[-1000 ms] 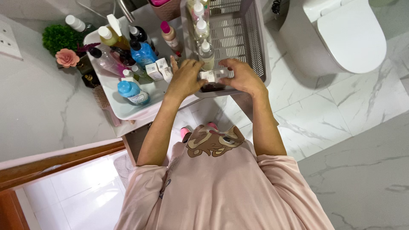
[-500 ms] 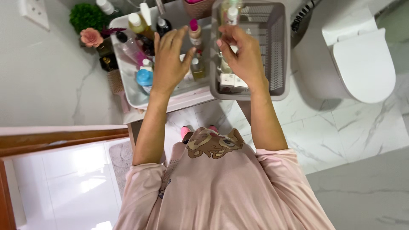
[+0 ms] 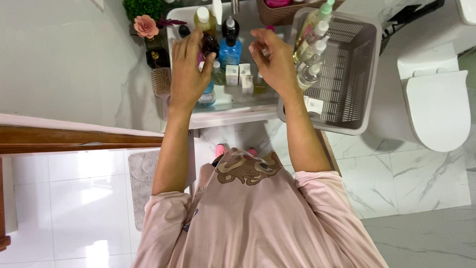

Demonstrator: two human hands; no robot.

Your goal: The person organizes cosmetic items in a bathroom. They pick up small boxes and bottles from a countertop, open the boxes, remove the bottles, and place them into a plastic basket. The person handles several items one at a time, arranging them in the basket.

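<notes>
Over the white sink tray (image 3: 233, 106), both hands hang with fingers spread, holding nothing. Left hand (image 3: 187, 69) has moved onto the dark bottle (image 3: 208, 43). Right hand (image 3: 275, 62) has left the grey basket (image 3: 347, 79), near the blue bottle (image 3: 229, 49) now.

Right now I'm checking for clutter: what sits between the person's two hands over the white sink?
In the head view, between the left hand and right hand stand a blue bottle with a black cap and two small white boxes.
</notes>
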